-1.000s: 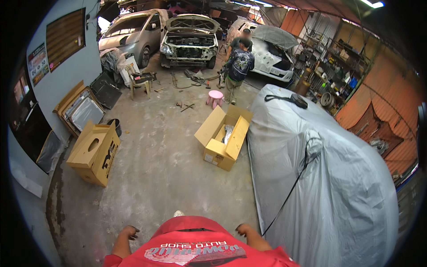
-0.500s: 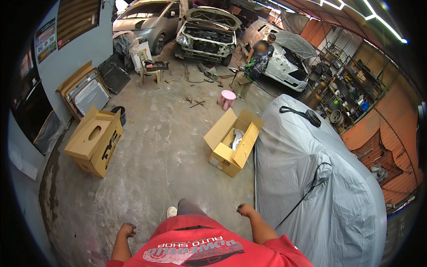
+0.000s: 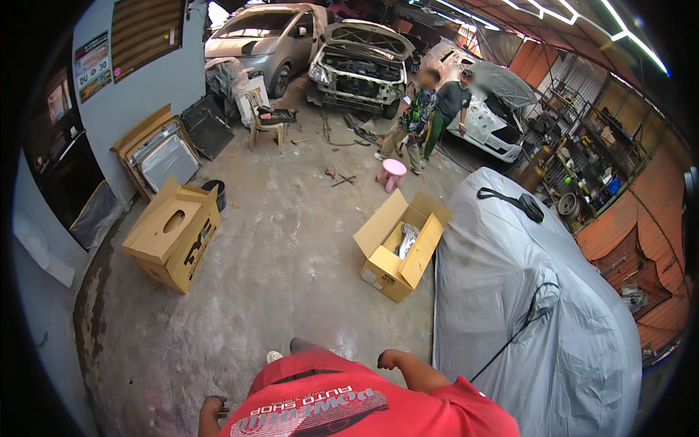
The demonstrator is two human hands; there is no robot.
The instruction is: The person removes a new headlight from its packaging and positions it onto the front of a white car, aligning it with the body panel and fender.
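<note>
Two hands, both empty. The right hand (image 3: 391,357) hangs loosely curled at the person's side, gripping nothing, just beside the edge of the grey car cover (image 3: 524,306). The left hand (image 3: 212,405) is low at the picture's bottom edge, fingers half folded, also holding nothing as far as can be seen.

Nearest thing ahead: an open cardboard box (image 3: 399,247) on the concrete floor (image 3: 284,255), flaps spread, something wrapped in clear plastic inside, touching or nearly touching the covered car. No hand has reached it; it lies well apart from both. Judged from this, handling has not begun: the person stands upright, arms down, everything untouched.

Further left, a second box (image 3: 173,234) with a round cut-out, closed, beside a small black bucket (image 3: 216,193). A pink stool (image 3: 393,172) stands beyond the open box. Two other people (image 3: 429,109) stand near a white car with raised bonnet. A stripped car front (image 3: 360,65) and a plastic chair (image 3: 263,120) sit at the back.
</note>
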